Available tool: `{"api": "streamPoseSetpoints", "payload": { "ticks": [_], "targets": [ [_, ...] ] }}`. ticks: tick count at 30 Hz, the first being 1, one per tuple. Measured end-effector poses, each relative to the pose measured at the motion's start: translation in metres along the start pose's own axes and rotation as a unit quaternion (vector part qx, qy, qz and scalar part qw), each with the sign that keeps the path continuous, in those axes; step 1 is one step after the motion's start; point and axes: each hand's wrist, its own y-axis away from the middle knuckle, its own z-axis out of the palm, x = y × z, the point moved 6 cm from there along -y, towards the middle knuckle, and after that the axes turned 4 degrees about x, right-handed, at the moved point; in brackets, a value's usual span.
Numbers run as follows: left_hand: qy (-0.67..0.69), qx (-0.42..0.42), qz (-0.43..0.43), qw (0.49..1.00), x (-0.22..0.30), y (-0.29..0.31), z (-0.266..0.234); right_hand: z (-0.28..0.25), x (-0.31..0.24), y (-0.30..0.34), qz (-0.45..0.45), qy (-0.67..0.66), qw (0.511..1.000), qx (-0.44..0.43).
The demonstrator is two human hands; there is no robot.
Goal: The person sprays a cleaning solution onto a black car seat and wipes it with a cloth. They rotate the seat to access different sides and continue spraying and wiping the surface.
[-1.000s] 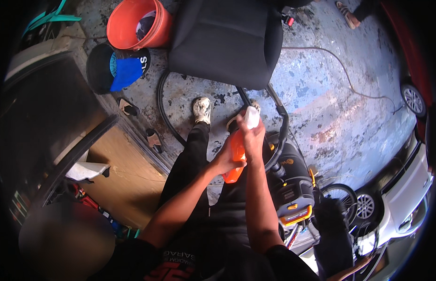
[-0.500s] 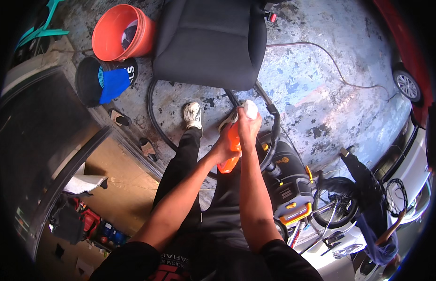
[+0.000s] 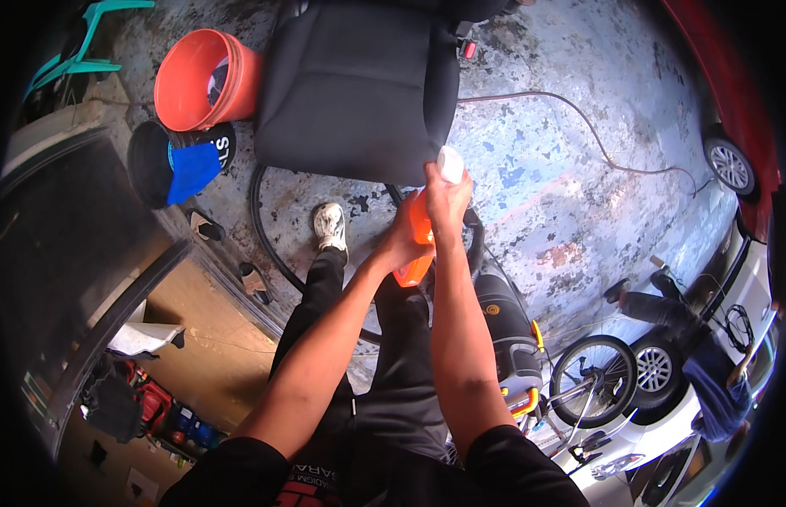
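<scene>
Both hands grip an orange spray bottle (image 3: 413,272) with a white spray head (image 3: 449,164). My left hand (image 3: 399,241) is closed around the bottle's body. Higher up, my right hand (image 3: 448,201) wraps its neck just below the head; its fingers on the trigger are mostly hidden. The spray head overlaps the front right corner of a black car seat (image 3: 342,101) in the view; I cannot tell whether they touch. A red buckle (image 3: 468,50) shows at the seat's right side.
Left of the seat stand an orange bucket (image 3: 246,89) and a black container with a blue cloth (image 3: 194,171). A black hose (image 3: 257,211) curls around my feet. A black-and-yellow vacuum (image 3: 499,325) sits at my right, near a bicycle (image 3: 594,342) and another person (image 3: 709,380).
The bottle in my hands has come closer to the seat's front right corner. The other person at the right has shifted, and a car wheel shows behind the bicycle.
</scene>
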Motion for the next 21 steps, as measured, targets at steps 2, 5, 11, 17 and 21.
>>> {"api": "streamPoseSetpoints", "payload": {
  "ticks": [2,5,11,17,21],
  "targets": [
    [-0.005,0.001,0.004,1.0,0.009,-0.011,0.01,-0.007,0.005,-0.016,-0.01,-0.029,1.0,-0.006],
    [-0.014,-0.034,0.025,0.999,0.014,-0.023,0.031,-0.019,0.017,-0.032,0.002,-0.043,0.999,-0.024],
    [0.017,-0.023,-0.036,0.999,0.014,0.0,0.077,-0.044,0.057,-0.04,0.03,-0.024,0.996,-0.083],
    [0.005,-0.041,-0.012,0.999,0.012,-0.03,0.084,-0.047,0.059,-0.063,0.075,-0.017,0.995,-0.069],
    [0.039,-0.035,-0.02,0.998,0.054,-0.056,0.079,-0.044,0.025,-0.077,0.07,0.035,0.996,-0.045]
  ]
}}
